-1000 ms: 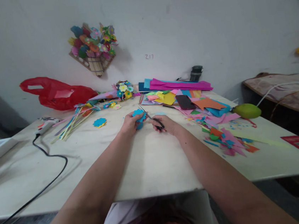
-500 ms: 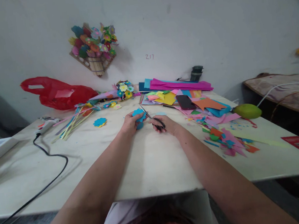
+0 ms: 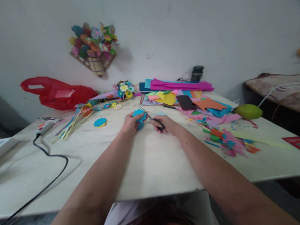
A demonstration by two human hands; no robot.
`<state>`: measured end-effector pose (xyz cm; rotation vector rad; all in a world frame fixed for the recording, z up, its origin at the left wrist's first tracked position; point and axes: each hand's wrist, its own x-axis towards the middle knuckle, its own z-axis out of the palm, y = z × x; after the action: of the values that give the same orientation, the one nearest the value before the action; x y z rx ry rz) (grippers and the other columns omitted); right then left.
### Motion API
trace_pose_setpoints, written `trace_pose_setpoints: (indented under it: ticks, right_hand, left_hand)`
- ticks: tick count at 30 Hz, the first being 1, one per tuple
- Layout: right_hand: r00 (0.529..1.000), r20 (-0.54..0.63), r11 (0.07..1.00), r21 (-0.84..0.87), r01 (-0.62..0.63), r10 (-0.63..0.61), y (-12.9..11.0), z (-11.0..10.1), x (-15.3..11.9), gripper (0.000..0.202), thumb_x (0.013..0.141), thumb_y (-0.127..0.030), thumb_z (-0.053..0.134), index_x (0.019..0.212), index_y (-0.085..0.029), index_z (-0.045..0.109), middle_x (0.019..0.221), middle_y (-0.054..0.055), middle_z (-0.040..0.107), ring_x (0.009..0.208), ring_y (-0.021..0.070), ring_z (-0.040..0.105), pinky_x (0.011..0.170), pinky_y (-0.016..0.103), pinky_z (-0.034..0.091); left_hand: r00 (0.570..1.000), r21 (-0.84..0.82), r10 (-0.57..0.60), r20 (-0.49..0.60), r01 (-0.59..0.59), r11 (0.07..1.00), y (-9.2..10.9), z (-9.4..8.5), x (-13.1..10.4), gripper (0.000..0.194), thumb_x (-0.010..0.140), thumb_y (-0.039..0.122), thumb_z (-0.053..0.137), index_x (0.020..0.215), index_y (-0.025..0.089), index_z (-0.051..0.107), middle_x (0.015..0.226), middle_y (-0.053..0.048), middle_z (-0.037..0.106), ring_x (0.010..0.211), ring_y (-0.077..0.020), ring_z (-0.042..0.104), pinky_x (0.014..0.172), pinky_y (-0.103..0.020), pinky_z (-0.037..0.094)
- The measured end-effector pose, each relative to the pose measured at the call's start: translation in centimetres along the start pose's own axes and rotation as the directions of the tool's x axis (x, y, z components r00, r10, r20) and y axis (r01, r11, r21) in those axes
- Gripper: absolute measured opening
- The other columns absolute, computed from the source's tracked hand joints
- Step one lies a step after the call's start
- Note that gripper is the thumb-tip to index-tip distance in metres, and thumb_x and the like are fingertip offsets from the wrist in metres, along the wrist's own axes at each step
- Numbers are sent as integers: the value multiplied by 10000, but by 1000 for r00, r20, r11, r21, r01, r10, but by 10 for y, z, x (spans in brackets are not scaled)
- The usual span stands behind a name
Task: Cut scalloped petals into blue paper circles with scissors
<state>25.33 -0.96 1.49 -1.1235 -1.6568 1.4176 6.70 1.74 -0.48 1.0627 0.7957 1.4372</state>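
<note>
In the middle of the white table, my left hand (image 3: 130, 124) is closed on a blue paper flower (image 3: 139, 115) with a scalloped edge, pinched between thumb and fingers. My right hand (image 3: 165, 123) grips a pair of scissors (image 3: 159, 123) by their black handles. Their blades point up and left, close against the flower's right edge; I cannot tell whether they touch it. To the left on the tabletop lies another blue paper flower (image 3: 100, 122), with yellow showing beneath it.
Paper scraps (image 3: 229, 141) and a dark phone (image 3: 185, 102) lie on the right, near a green fruit (image 3: 248, 111). Paper strips (image 3: 72, 126), a glue gun (image 3: 46, 125) with a black cord and a red plastic bag (image 3: 59, 95) are on the left. Coloured sheets (image 3: 181, 85) lie at the back.
Both hands stay nearly in place. The scissors shift very slightly at the blue flower's edge, and their handles look a little closer together.
</note>
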Motion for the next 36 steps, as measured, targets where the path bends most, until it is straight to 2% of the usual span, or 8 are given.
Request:
trace_pose_setpoints:
  ticks: [16, 23, 29, 36]
  right_hand:
    - [1000, -7, 1000, 23, 7, -7, -4, 3, 0, 243, 801, -322, 730, 695, -176, 567, 472, -57, 519, 371, 63, 434, 342, 170, 264]
    - [1000, -12, 1000, 26, -2, 2, -4, 3, -2, 238, 804, -311, 723, 696, -170, 565, 476, -48, 532, 374, 65, 437, 352, 172, 263]
    - [1000, 19, 998, 65, -23, 22, 0, -1, -1, 191, 844, -284, 687, 736, -160, 589, 501, -32, 564, 359, 60, 443, 321, 168, 226]
    - [1000, 22, 997, 70, 15, -17, -2, -6, -4, 209, 841, -333, 690, 770, -157, 601, 528, -23, 599, 373, 69, 477, 319, 166, 248]
  left_hand:
    - [1000, -6, -15, -20, 15, 1000, 2, 1, -1, 387, 499, 298, 936, 773, 143, 711, 803, -107, 735, 842, -275, 722, 768, -399, 570]
    - [998, -17, -53, -18, 53, 998, 5, 3, -1, 359, 608, 340, 895, 797, 116, 688, 749, -84, 715, 702, -201, 702, 661, -312, 570]
    - [1000, 26, -24, -12, 24, 999, 5, 2, -1, 426, 644, 446, 895, 733, 162, 591, 574, 8, 600, 444, -93, 538, 456, -221, 436]
    - [999, 84, -1, 52, -4, 996, 6, 1, -5, 490, 529, 461, 938, 650, 182, 554, 489, 28, 534, 392, -78, 461, 394, -216, 310]
